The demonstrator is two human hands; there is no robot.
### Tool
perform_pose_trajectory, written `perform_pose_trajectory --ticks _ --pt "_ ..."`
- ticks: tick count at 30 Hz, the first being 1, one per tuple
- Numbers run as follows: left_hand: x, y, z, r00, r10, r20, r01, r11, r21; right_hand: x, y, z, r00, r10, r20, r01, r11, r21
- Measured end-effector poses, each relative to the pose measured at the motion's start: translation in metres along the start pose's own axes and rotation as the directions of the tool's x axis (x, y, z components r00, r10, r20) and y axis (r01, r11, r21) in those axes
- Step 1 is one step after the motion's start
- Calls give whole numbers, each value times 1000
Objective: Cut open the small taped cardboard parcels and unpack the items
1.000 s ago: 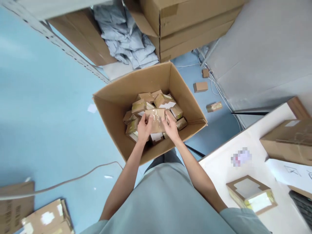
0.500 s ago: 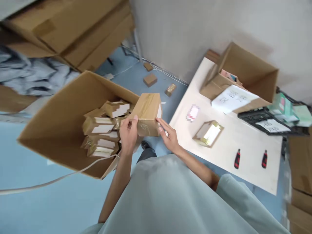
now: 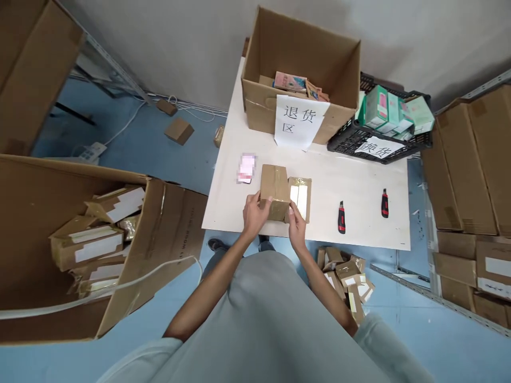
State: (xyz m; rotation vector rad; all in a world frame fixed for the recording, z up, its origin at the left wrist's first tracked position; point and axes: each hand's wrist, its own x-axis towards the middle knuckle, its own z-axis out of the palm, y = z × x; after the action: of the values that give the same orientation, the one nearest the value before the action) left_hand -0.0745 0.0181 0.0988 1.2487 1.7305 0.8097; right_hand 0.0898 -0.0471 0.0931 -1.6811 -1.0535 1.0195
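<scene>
Between my two hands is a taped brown cardboard box (image 3: pixel 274 183), over the front edge of the white table (image 3: pixel 227 210). My left hand (image 3: pixel 255 214) grips its near left corner, and my right hand (image 3: pixel 296 226) has its fingers on the near right side. Partly behind it, on the right, a flatter taped parcel (image 3: pixel 305 194) with a white label lies on the table. A phone-like item (image 3: pixel 246 168), blurred out, lies to the left. Farther right are two red and black box cutters, one nearer (image 3: pixel 341 218) and one farther (image 3: pixel 384 204).
A large open carton (image 3: pixel 255 111) with a paper sign and a black crate (image 3: pixel 339 139) of green boxes line the table's back. At left, a big open carton (image 3: pixel 175 229) holds several parcels. More parcels (image 3: pixel 347 276) lie on the floor; stacked cartons (image 3: pixel 459 165) stand at right.
My view has turned right, from the big parcel carton toward the table. Both hands have carried the cardboard box from beside that carton to above the table's front edge.
</scene>
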Motion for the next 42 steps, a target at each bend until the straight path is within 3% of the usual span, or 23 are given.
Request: perform_pose_trajectory --ticks 4,8,11,15,17,20,25,30,33,36,39,42 --pt "11 7 37 996 53 75 -59 995 80 11 27 -24 997 19 -74 -26 996 -90" --pt "12 -12 40 977 -32 211 18 997 71 8 33 -22 992 -87 -97 62 970 -234" --pt "4 -40 21 969 -79 233 79 997 10 5 23 -8 982 -177 -65 153 949 -275" --pt "-3 -84 -33 987 -154 44 158 982 -100 10 0 32 964 -235 124 260 928 -266" --pt "-4 -108 -70 978 -195 -69 180 966 -184 12 -13 65 935 -268 231 326 907 -266" --pt "-9 -149 -133 934 -258 -247 179 937 -299 10 -32 130 864 -324 385 432 870 -238" --pt "-37 -235 -243 788 -385 -481 193 896 -400 -23 -56 269 703 -372 606 543 831 -120" --pt "-85 -327 -334 647 -492 -583 234 855 -462 -87 -62 400 505 -330 798 601 797 -51" --pt "-113 -374 -374 573 -570 -589 301 815 -495 -124 -62 455 404 -283 870 616 787 -30" --pt "-130 -410 -401 505 -639 -580 381 768 -515 -150 -62 491 315 -211 925 639 768 -43" --pt "-134 -439 -416 446 -695 -564 441 719 -537 -161 -58 517 249 -129 960 661 747 -71" --pt "-129 -461 -425 410 -717 -564 468 696 -544 -162 -47 542 222 -40 974 668 734 -122"
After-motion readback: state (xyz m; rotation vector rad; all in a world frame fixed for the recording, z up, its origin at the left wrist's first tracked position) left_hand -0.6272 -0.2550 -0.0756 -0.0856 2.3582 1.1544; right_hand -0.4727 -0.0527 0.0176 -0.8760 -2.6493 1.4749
